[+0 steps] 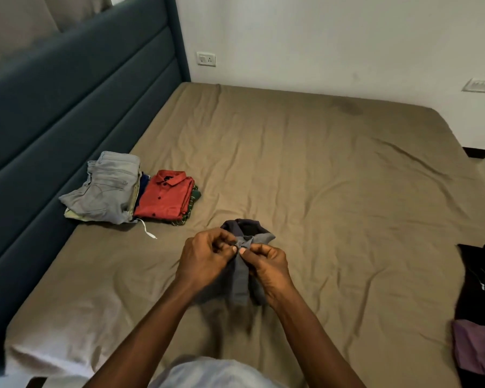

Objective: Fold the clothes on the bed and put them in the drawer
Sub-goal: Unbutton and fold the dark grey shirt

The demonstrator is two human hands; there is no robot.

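Abt halfway, I'd judge. Done: two folded stacks sit at the head edge of the olive-brown sheeted bed (319, 163), just beside the teal padded headboard (67, 107). One has light grey denim jeans (107, 189) on top w/ paler items under. The other has a red cotton button-up shirt (165, 197) over a green checked piece (193, 201).

In progress: a grey woven collared shirt (242, 284) lies mid-bed toward the near edge, front up, bunched narrow, collar raised. The left hand (205, 256) & right hand (266, 264) both pinch its placket just below the collar, prob. doing up the top button. Its folding isn't begun yet.

Left to do: a black garment (476, 275) & a soft purple one (473, 351) lie loose at the right edge. Then all goes in the drawer, which isn't in view.

Sheet is thin & creased; denim looks stiff, folded shirts flat & crisp.
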